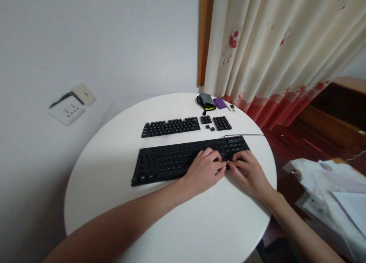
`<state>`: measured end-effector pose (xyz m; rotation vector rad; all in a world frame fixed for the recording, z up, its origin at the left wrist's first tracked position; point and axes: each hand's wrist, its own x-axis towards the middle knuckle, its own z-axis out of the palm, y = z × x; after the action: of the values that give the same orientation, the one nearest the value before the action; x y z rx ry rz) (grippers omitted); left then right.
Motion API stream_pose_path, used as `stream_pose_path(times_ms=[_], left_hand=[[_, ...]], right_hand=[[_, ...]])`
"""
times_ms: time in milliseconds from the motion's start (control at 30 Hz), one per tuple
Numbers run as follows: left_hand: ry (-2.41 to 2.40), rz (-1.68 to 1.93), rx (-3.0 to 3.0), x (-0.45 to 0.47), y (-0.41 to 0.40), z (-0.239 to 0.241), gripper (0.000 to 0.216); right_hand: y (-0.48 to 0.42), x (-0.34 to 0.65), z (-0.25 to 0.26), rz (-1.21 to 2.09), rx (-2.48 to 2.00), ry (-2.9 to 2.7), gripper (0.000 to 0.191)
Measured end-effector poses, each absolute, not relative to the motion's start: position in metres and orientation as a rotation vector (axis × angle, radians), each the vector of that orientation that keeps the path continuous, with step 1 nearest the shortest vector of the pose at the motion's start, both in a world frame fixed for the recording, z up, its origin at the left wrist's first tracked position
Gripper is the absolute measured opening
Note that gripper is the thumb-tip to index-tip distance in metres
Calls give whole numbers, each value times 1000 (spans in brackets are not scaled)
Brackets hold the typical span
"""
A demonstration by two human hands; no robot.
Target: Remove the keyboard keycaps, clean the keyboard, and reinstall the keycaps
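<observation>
A black keyboard base (168, 162) with its keycaps removed lies across the round white table (120, 202). Both hands rest on its right end. My left hand (204, 170) is curled with the fingers bent, fingertips pinched near the base's right part. My right hand (248, 170) lies beside it, fingers bent and meeting the left fingertips; what they pinch is too small to name. Behind the base, the removed keycaps (171, 126) sit laid out in rows, with a small cluster (206, 119), a number-pad block (222, 123) and two loose caps (210, 128).
A grey and yellow pouch (206, 101), a purple cloth (219, 103) and a small white item (232, 108) lie at the table's far edge. The keyboard cable (248, 135) runs right. A wall socket (68, 108), a curtain (271, 53) and papers (328, 186) surround the table.
</observation>
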<state>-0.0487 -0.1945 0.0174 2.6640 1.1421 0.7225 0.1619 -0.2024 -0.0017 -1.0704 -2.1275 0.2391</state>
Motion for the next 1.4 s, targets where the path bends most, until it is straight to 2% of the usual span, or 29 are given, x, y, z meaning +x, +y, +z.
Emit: stream_pose_path(times_ms=[400, 733, 1067, 1400], left_hand=[[1174, 688, 2685, -51, -198, 15, 20], [1198, 822, 2643, -51, -200, 15, 22], [1185, 702, 2701, -50, -197, 13, 20], [1200, 670, 2705, -50, -198, 14, 20]], right_hand=[[-202, 163, -6, 201, -1103, -2148, 16], [-208, 166, -7, 108, -1075, -1962, 20], [-206, 161, -5, 138, -1071, -2171, 16], [-203, 164, -8, 162, -1067, -2008, 12]])
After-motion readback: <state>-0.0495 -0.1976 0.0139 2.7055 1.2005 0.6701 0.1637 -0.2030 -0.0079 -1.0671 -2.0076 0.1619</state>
